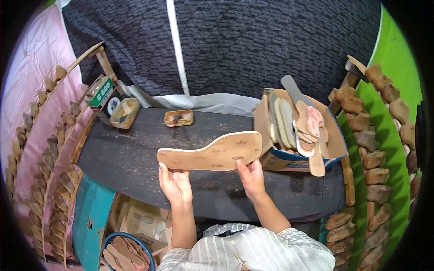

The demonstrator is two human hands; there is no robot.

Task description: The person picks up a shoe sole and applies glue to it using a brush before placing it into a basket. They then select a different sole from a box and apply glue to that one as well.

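A tan insole board [205, 154] with printed lettering and a pale edge is held up level above the dark table. My left hand [176, 184] supports its narrower end from below, thumb at the edge and fingers behind. At the wider end, my right hand [251, 177] pinches the lower edge, with its thumb on the printed face. The fingers behind the board are partly hidden. To the right of my right hand stands a cardboard box [289, 165] filled with several insoles [285, 122], some grey, some tan, one with pink on it.
The black-covered table [135, 167] is speckled with scraps. Towards the back are a small tray [179, 118], a cut-open container [124, 113] and a green-white can [100, 92]. Racks of shoe lasts [376, 176] flank both sides. Below left, a blue-rimmed basket [150, 253] holds tan pieces.
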